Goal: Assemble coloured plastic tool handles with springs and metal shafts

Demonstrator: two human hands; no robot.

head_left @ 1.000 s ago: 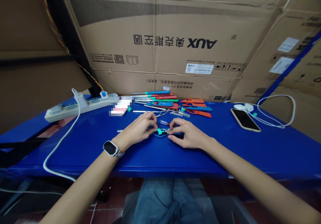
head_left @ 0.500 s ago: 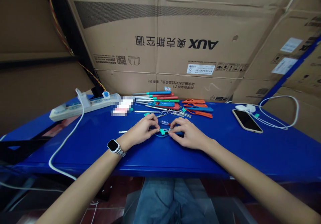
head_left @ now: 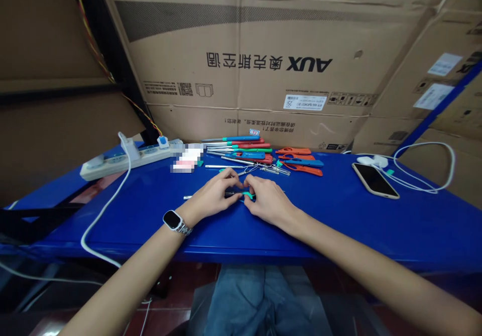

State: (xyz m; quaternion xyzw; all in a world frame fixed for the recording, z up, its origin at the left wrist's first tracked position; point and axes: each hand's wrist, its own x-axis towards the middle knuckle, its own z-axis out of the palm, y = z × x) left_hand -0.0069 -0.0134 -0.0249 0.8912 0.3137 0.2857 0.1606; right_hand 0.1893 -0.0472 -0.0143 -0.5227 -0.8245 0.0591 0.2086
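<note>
left hand [head_left: 211, 195] and right hand [head_left: 271, 201] close together over blue table [head_left: 339, 200], fingers pinching a green strip [head_left: 248, 194]

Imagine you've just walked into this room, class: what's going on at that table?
A person sits at a blue table, with the left hand and right hand close together at a small green piece. Fingers cover much of it, so exactly what each grips is unclear. A metal rod shows beyond the left wrist side. Tools with coloured handles lie behind the hands, a phone to the right, a power strip to the left.
</note>
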